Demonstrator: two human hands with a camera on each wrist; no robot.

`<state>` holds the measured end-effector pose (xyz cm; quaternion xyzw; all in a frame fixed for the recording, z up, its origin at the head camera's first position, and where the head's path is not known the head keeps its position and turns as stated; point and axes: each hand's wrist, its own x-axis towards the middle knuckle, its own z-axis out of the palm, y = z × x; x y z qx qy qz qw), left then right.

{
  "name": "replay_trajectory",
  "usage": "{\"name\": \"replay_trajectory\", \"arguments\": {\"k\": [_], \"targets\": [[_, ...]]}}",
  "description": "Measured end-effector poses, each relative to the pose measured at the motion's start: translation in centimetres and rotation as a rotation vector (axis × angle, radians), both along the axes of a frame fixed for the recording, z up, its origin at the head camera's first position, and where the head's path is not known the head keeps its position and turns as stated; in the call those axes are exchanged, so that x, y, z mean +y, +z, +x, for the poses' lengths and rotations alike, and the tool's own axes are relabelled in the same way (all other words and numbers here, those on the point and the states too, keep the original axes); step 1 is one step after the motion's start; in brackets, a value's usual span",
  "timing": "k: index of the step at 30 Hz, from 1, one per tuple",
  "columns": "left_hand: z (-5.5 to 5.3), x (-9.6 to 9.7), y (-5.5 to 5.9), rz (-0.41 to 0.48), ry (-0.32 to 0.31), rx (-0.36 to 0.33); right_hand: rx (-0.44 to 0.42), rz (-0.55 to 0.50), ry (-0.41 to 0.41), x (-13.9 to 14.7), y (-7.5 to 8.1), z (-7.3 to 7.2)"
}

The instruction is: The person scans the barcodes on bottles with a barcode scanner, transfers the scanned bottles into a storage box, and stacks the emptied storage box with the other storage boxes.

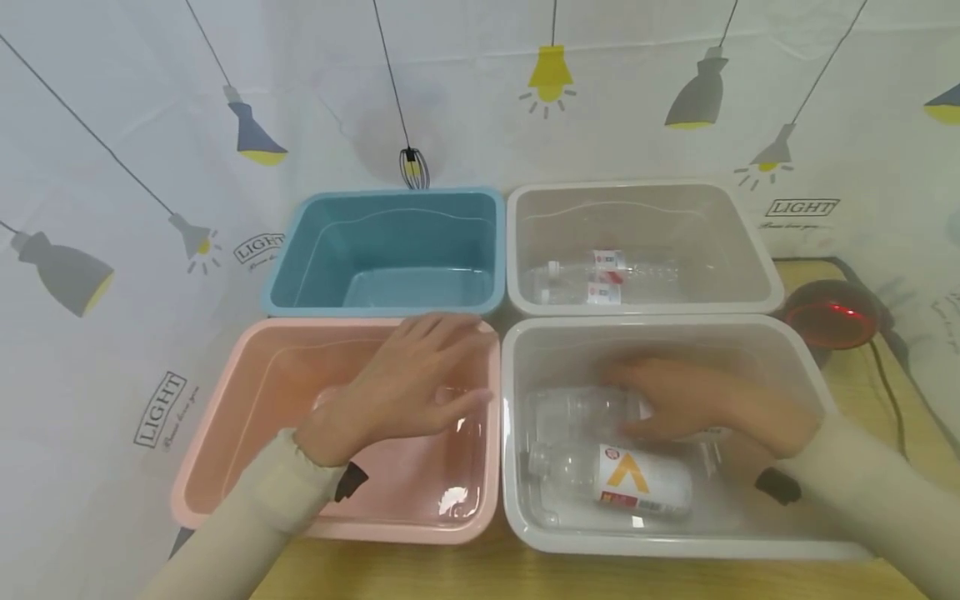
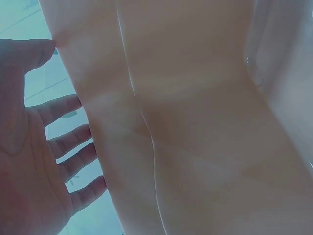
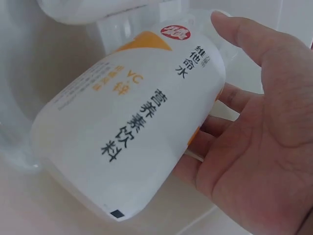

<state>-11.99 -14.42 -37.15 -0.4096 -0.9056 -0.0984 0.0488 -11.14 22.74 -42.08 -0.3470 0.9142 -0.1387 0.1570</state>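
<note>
My right hand [image 1: 690, 396], blurred in the head view, reaches into the white bin [image 1: 517, 533] over a clear plastic bottle [image 1: 562, 408]. From the right wrist, that bottle [image 3: 132, 122] shows a white and orange label. Fingers pass behind it, while the thumb stands apart near its shoulder. Beside it lies another labelled bottle [image 1: 645, 479], cap end to the left. My left hand [image 1: 408, 383] hovers palm down over the pink bin [image 1: 491, 467], holding nothing. Its fingers are spread and nearly straight, and the left wrist view shows their tips beside the bin's edge.
Behind stand a blue bin [image 1: 386, 312] and a beige bin [image 1: 772, 292] holding clear bottles [image 1: 607, 293]. A dark round device [image 1: 832, 315] with a red glow is at the right, its cable [image 1: 888, 392] trailing along the wooden table [image 1: 390, 575]. A lamp-patterned curtain [image 1: 465, 100] hangs behind.
</note>
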Motion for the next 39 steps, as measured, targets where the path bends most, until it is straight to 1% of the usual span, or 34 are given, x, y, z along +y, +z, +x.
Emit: {"name": "replay_trajectory", "arguments": {"k": [7, 13, 16, 20, 23, 27, 29, 31, 34, 37, 39], "targets": [[0.0, 0.1, 0.0, -0.006, 0.004, -0.018, 0.037, 0.009, -0.005, 0.3, 1.0, 0.0], [0.0, 0.0, 0.0, -0.011, 0.010, -0.014, 0.072, -0.035, 0.010, 0.7, 1.7, -0.1], [0.0, 0.0, 0.0, -0.010, 0.010, -0.018, 0.099, -0.042, -0.002, 1.2, 2.6, -0.2], [0.0, 0.0, 0.0, -0.007, 0.013, -0.025, 0.149, -0.041, -0.010, 1.8, 4.3, -0.2], [0.0, 0.1, 0.1, -0.008, 0.014, -0.023, 0.161, -0.051, -0.016, 2.1, 5.4, 0.0], [0.0, 0.1, 0.1, -0.012, 0.014, -0.018, 0.161, -0.047, -0.065, 2.5, 6.8, 0.5], [0.0, 0.1, 0.1, -0.016, 0.015, -0.016, 0.167, -0.039, -0.106, 2.7, 7.7, 0.8], [0.0, 0.1, 0.1, -0.019, 0.015, -0.014, 0.156, -0.049, -0.146, 3.1, 8.5, 1.1], [0.0, 0.1, 0.1, -0.022, 0.015, -0.014, 0.166, -0.078, -0.183, 3.8, 9.6, 1.4], [0.0, 0.1, 0.1, -0.019, 0.015, -0.013, 0.185, -0.124, -0.202, 4.4, 9.9, 1.6], [0.0, 0.1, 0.1, -0.013, 0.011, -0.012, 0.219, -0.156, -0.211, 4.9, 9.9, 1.8]]}}
